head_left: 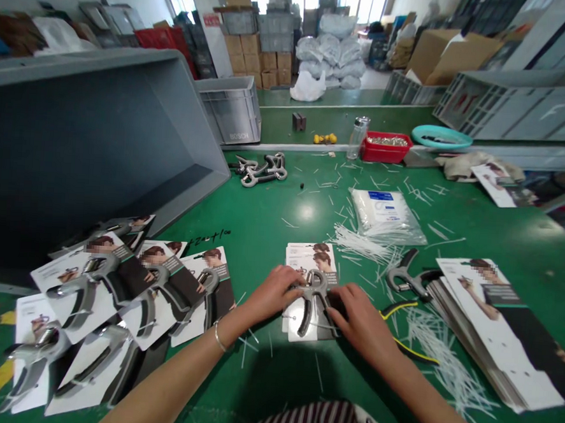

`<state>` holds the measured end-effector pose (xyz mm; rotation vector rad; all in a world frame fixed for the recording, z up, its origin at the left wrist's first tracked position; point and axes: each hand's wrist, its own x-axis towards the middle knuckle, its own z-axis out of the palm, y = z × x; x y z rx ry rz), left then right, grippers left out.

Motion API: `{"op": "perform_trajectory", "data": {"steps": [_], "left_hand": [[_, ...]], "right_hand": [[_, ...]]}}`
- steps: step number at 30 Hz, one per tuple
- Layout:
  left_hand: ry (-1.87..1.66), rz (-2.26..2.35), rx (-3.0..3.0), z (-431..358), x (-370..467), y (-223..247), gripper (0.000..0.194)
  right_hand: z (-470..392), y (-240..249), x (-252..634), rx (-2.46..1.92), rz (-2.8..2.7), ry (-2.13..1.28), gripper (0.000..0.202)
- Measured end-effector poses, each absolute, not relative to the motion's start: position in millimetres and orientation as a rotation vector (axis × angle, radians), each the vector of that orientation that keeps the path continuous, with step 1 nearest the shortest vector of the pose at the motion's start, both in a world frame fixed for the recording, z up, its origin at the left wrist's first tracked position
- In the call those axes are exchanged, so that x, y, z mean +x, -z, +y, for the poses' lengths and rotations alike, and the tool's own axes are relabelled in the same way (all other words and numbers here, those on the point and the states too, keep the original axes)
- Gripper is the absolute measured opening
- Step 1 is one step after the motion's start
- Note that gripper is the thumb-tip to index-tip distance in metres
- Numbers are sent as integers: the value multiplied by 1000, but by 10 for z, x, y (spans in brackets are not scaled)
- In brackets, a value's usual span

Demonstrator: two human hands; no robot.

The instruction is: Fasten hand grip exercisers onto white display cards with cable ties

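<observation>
- In the middle of the bench [258,219]: one grip [313,291], flat on a card [288,323], at least one more card under that
- Left side: a pile [104,304] of carded grips, I get at least five but they overlap
- Right side: one stack [495,333] of cards (too tight to count), one spare grip [409,281] just beside it, one pair of pliers [417,355]
- Loads of loose ties [439,349], no way I'm counting those, plus one bag [388,211]
- Far side: one red tray [385,154], one jar [357,141]
- As for the fingers, the middle grip lies right between both hands, handles toward the person. Left hand [276,292]: fingers bent, thumb up against the metal. Right hand [356,313]: fingers curled at the card's right edge, by the right handle. Honestly can't tell if either one's pinching or just resting
</observation>
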<state>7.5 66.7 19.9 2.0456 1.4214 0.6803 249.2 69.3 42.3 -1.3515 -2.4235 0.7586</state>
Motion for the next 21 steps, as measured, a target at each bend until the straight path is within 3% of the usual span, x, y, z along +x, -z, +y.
{"op": "perform_trajectory", "data": {"steps": [4, 13, 21], "left_hand": [[-804, 1505, 1982, 807, 192, -224, 20], [-932, 1437, 1888, 762, 432, -152, 7], [-1064, 1392, 1714, 732, 440, -31, 7]], "right_hand": [[593, -360, 2397, -1132, -2460, -807, 18], [809, -76, 2295, -1100, -2082, -951, 6], [751, -157, 2334, -1059, -2156, -968, 18]]}}
